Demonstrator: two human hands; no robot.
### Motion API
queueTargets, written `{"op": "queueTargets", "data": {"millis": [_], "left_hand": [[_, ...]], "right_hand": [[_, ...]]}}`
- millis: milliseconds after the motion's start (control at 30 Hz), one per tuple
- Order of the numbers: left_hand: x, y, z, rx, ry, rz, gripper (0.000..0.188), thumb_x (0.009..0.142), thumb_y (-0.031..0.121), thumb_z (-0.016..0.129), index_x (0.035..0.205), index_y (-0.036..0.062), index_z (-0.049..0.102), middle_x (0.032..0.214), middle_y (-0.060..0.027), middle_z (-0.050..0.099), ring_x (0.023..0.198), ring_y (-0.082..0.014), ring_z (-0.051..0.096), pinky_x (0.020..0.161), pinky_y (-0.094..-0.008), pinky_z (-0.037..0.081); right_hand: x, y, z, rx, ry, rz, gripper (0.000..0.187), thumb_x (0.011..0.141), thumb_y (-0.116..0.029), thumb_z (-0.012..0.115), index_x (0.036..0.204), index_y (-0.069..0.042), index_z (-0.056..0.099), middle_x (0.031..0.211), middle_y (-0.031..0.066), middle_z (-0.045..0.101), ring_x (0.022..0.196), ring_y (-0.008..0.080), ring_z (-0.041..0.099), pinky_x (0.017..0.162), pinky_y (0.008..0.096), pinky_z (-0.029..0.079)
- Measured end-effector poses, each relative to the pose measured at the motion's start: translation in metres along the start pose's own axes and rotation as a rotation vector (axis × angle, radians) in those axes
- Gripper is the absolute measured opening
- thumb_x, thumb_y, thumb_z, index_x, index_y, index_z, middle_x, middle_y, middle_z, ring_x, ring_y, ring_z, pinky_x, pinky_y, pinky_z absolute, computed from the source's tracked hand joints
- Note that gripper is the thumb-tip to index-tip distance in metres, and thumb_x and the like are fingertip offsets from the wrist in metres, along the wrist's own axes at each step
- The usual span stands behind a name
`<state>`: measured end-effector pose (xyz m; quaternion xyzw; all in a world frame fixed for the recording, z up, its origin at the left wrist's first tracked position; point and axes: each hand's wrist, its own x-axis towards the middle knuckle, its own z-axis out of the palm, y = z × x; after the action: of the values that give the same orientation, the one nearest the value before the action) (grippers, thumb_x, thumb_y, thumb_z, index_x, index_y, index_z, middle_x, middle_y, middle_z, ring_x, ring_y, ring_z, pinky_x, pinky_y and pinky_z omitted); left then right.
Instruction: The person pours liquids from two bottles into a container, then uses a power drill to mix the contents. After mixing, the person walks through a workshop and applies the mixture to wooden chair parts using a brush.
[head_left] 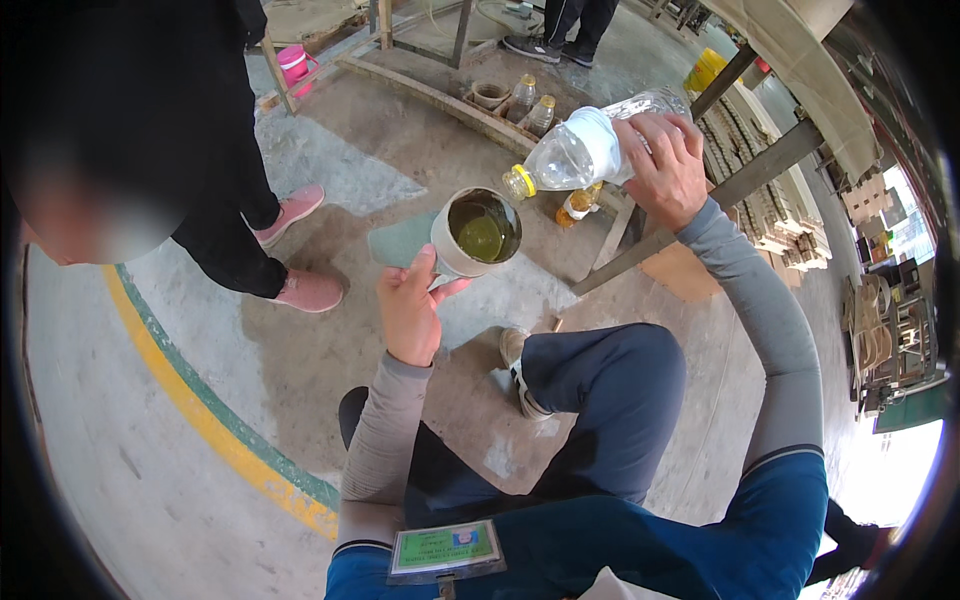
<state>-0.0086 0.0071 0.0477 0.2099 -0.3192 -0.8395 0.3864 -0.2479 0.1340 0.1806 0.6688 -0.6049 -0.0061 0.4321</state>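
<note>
My left hand (412, 318) is closed on a pale cup (458, 262), its thumb and a finger against the near side. The cup tips toward me; its inside wall is dark and stained, and a yellow-green liquid (480, 237) lies at the bottom. My right hand (664, 168) grips a large clear plastic bottle (562, 158) from above, around its body. The bottle lies almost level, its yellow-ringed neck pointing left, just right of the cup's rim and apart from it. I cannot make out any stream between them.
Under the bottle, a small bottle of amber liquid (577, 207) stands by a metal frame leg (640, 252). Beyond are clear bottles (540, 116) and a pot (489, 94) in a tray. A person in pink shoes (311, 290) stands close at left. Stacked wooden parts (775, 180) fill the right.
</note>
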Motion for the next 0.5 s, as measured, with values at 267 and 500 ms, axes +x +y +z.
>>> {"op": "queueTargets", "data": {"millis": [267,500], "left_hand": [[-0.001,0.006,0.001,-0.011,-0.038,-0.006,0.009,0.082,0.009,0.053,0.087,0.0005,0.053,0.091,-0.0079,0.059,0.08,-0.0172,0.06,0.062,-0.0367,0.055],[-0.006,0.01,-0.006,-0.021,-0.05,-0.018,0.011,0.082,0.008,0.053,0.091,0.0009,0.051,0.095,-0.0088,0.057,0.084,-0.0197,0.059,0.064,-0.0399,0.055]], "right_hand": [[0.009,0.007,-0.009,-0.078,0.068,-0.038,0.064,0.05,-0.009,0.065,0.112,-0.007,0.05,0.103,0.004,0.048,0.1,0.0178,0.046,0.089,0.0367,0.034],[0.017,-0.003,-0.018,-0.058,0.078,-0.082,0.061,0.051,-0.009,0.063,0.11,-0.007,0.052,0.105,0.0044,0.048,0.1,0.0178,0.047,0.088,0.0374,0.035]]}}
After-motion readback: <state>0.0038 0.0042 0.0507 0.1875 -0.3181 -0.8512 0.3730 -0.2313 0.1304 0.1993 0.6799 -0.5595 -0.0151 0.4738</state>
